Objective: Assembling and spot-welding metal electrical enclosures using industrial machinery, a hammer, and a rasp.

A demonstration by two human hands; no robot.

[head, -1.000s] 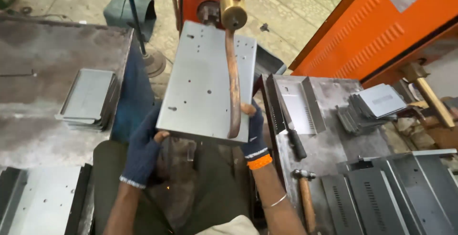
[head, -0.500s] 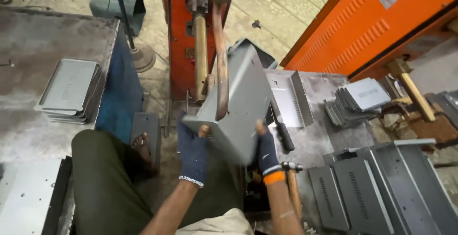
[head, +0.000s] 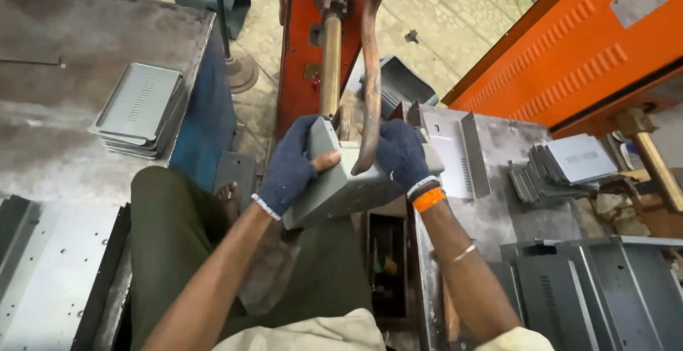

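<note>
I hold a folded grey sheet-metal panel [head: 348, 184] with both hands, tilted edge-on under the curved copper arm [head: 370, 87] of an orange spot-welding machine [head: 306, 38]. My left hand [head: 295, 162], in a dark blue glove, grips the panel's left end. On its right end sits my right hand [head: 402, 153], gloved the same, with an orange cuff at the wrist. The brass lower electrode post [head: 329, 66] stands just behind the panel.
A stack of grey panels [head: 139, 109] lies on the steel table at left, and more panels [head: 50, 273] sit at lower left. To the right are a bent panel [head: 455, 148], small stacked plates [head: 562, 166], dark grey housings [head: 590, 287] and an orange cabinet [head: 569, 45].
The panel went from held up flat and facing me to turned edge-on and lowered against the welder's arms. Both hands shifted along its edges as my view tipped down.
</note>
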